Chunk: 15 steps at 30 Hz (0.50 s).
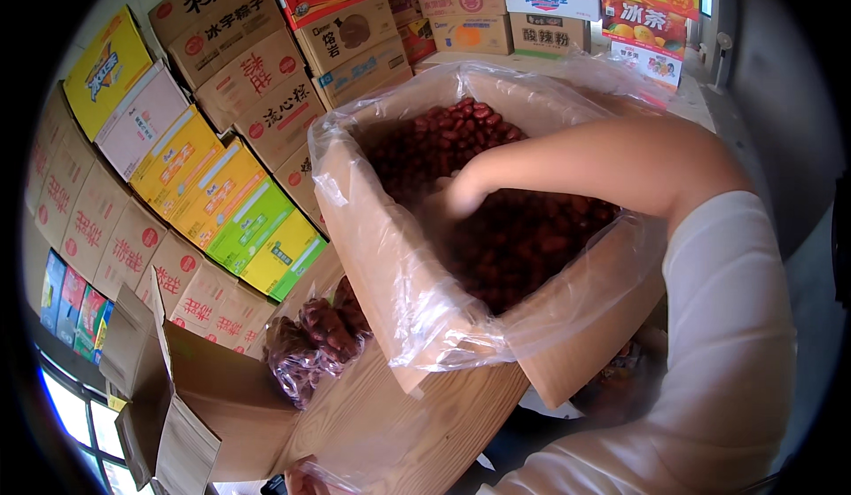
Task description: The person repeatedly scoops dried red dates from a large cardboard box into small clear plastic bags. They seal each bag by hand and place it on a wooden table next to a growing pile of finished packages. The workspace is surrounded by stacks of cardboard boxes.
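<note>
A large cardboard box (567, 335) lined with clear plastic (425, 318) stands on the wooden table, filled with dark red dates (461, 127). My right arm reaches across from the right, and my right hand (450, 204) is down among the dates. Its fingers are smeared and lost in shadow, so their grip does not show. At the bottom edge, my left hand (306, 479) is only partly in view, its fingers closed on a thin clear plastic bag (363, 455) spread over the tabletop.
Filled bags of dates (324, 335) lie on the wooden table (425, 424), left of the big box. An opened cardboard box (222, 397) with raised flaps stands at lower left. Stacked cartons (257, 96) line the back and left. A window (89, 433) shows at lower left.
</note>
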### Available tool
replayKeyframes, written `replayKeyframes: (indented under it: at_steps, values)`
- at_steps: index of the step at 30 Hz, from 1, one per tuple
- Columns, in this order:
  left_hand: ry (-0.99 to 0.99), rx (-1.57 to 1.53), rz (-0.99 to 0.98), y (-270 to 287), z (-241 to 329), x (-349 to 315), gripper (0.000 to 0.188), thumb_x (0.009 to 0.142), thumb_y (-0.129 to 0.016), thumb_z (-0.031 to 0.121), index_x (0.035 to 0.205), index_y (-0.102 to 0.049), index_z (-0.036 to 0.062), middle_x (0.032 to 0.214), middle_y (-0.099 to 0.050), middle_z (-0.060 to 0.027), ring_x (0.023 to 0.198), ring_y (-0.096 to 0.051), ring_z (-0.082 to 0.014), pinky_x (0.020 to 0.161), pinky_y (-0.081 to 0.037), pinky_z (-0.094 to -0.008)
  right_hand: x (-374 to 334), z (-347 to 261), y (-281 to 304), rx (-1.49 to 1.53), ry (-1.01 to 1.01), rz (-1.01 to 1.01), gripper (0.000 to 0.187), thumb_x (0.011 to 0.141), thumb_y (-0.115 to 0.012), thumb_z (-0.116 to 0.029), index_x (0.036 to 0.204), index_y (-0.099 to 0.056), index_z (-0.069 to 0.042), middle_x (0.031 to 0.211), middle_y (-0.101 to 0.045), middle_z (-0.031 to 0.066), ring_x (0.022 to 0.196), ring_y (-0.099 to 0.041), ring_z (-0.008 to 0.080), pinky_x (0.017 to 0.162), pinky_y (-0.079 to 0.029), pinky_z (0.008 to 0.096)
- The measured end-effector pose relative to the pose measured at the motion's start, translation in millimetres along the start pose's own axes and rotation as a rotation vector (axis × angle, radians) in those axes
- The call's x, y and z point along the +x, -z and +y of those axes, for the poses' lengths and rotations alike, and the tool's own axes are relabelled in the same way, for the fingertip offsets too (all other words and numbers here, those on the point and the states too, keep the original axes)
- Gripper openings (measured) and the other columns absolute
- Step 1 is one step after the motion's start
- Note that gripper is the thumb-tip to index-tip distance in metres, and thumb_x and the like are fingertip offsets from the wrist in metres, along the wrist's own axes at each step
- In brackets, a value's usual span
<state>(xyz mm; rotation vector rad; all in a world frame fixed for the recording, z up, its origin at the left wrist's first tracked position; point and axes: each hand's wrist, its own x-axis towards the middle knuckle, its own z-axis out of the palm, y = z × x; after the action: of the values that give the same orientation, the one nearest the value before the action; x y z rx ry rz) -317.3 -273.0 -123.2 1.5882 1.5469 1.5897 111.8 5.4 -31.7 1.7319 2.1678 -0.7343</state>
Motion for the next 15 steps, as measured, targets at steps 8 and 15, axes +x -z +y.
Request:
replayKeyframes:
  at_steps: [8,15]
  values:
    - [0.052,0.015,0.016,-9,10,11,0.024,0.079,-0.046,-0.010,0.097,-0.062,-0.0053,0.100,-0.065,-0.0113,0.083,-0.056,-0.0136,0.068,-0.040,-0.0214,14,27,119,0.226,-0.242,-0.409,0.076,0.081,-0.069,-0.046,0.144,-0.035,-0.021,0.155,-0.021,0.0089,0.139,-0.018,0.0433,0.104,-0.029,0.0616]
    - [0.022,0.031,0.001,5,0,10,0.026,0.080,-0.046,-0.012,0.099,-0.062,-0.0042,0.099,-0.064,-0.0111,0.080,-0.054,-0.0132,0.068,-0.040,-0.0217,95,91,87,-0.037,-0.209,0.413,0.072,0.084,-0.052,-0.062,0.145,-0.031,-0.031,0.152,-0.019,0.0199,0.137,-0.023,0.0421,0.111,-0.020,0.0513]
